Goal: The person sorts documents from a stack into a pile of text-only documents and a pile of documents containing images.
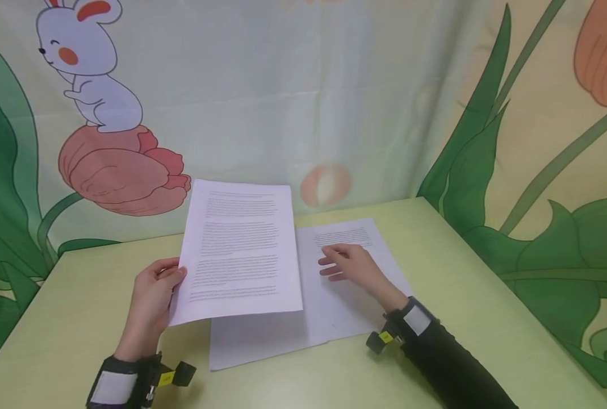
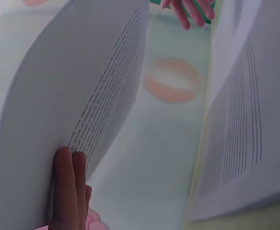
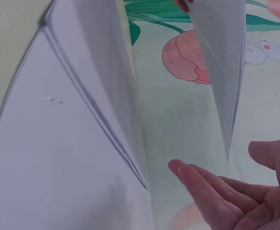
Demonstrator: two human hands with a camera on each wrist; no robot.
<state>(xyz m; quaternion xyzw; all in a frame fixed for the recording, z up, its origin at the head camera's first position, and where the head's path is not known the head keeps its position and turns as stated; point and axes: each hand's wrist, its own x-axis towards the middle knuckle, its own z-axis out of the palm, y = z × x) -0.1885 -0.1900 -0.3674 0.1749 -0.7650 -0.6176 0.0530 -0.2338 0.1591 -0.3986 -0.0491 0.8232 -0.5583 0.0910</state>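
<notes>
My left hand (image 1: 150, 298) pinches the left edge of printed paper (image 1: 239, 250), raised and tilted above the table. Its thumb lies on the printed face, and fingers (image 2: 65, 191) show behind the paper in the left wrist view. Whether this is one sheet or a thin stack I cannot tell. My right hand (image 1: 351, 266) hovers over the printed page (image 1: 351, 312) lying on the right, fingers extended and thumb apart, with nothing held. More white paper (image 1: 257, 341) lies on the left, partly hidden beneath the raised one. The right wrist view shows staple-like marks on a lying page (image 3: 58, 143).
The pale yellow table (image 1: 436, 250) carries the papers. Behind it hangs a curtain (image 1: 252, 85) printed with a rabbit, flowers and leaves. Each wrist wears a dark strap with a small camera, on the left (image 1: 183, 374) and on the right (image 1: 376, 342).
</notes>
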